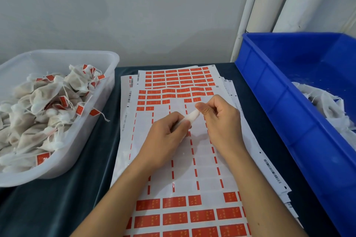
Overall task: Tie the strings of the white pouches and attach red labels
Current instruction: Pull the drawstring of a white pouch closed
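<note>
A small white pouch (190, 117) is stretched between both hands above the label sheets. My left hand (166, 136) pinches its lower end and my right hand (218, 119) pinches its upper end. Most of the pouch is hidden inside my fingers, and I cannot make out its strings. Beneath the hands lies a stack of white sheets (181, 159) carrying red labels (174, 202); the middle rows are peeled bare.
A clear plastic tub (63, 163) at the left holds several white pouches with red labels on their strings. A blue bin (289, 113) at the right holds unlabelled white pouches (327, 106). A dark cloth (77, 208) covers the table. White pipes (267, 5) stand behind.
</note>
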